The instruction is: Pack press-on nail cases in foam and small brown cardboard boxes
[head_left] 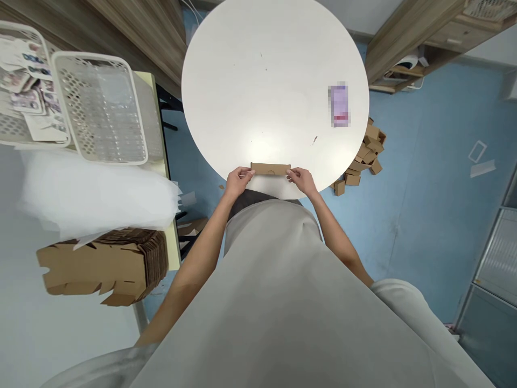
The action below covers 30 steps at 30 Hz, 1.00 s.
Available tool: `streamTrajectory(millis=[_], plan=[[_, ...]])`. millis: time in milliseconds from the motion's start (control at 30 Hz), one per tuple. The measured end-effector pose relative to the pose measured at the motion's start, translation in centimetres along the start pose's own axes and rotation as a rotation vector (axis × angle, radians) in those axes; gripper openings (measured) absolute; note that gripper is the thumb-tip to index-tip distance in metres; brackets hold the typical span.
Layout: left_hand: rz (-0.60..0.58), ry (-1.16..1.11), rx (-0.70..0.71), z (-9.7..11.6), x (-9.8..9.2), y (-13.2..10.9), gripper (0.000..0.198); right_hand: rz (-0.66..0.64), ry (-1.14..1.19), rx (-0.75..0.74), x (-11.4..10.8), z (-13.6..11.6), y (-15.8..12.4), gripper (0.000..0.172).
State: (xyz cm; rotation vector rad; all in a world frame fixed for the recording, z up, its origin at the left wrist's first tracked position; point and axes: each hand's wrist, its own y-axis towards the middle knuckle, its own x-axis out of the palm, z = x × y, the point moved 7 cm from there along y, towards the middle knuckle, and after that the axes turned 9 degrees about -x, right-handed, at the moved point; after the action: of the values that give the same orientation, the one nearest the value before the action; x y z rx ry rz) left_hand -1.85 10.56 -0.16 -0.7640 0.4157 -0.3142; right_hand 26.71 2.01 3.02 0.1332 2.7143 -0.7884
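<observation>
A small brown cardboard box (270,169) with a half-moon notch on its front edge is held near the round white table's (266,97) front edge. My left hand (239,180) pinches its left end between thumb and fingers. At the opposite end, my right hand (302,179) grips the right corner in the same way. The box looks closed, and whatever may be inside it is hidden. A blurred purple rectangular item (340,105) lies farther off on the table's right side.
On my left, a side table (173,248) bears two white plastic baskets (139,116), white wrapping sheets (100,191) and a stack of flat cardboard blanks (97,267). Several small cardboard boxes (365,153) are piled on the blue floor at the right. Wooden cabinets (404,37) stand beyond.
</observation>
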Motion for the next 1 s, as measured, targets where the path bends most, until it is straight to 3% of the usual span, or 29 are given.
streamTrajectory(millis=[167,400,567,700,800,1000], plan=[[-0.067,-0.05,-0.064,-0.1,-0.4,1.1,0.062,-0.001,0.082,0.042,0.0,1.0,0.5,0.034],[-0.151,-0.004,-0.082,1.2,-0.9,2.2,0.077,-0.014,0.115,0.041,-0.2,1.4,1.0,0.067],[-0.16,-0.005,-0.155,1.3,-1.0,2.8,0.085,-0.05,0.111,0.012,-0.1,1.2,1.3,0.071],[-0.177,-0.015,-0.049,2.6,-0.3,2.1,0.07,-0.095,0.05,-0.068,0.3,0.1,1.3,0.061],[-0.118,0.047,0.071,3.2,-0.3,1.0,0.053,-0.089,-0.039,-0.129,0.6,-0.8,0.6,0.052],[-0.048,-0.053,0.072,1.4,-0.1,-0.1,0.039,-0.052,-0.199,-0.166,2.6,-1.4,-0.9,0.044]])
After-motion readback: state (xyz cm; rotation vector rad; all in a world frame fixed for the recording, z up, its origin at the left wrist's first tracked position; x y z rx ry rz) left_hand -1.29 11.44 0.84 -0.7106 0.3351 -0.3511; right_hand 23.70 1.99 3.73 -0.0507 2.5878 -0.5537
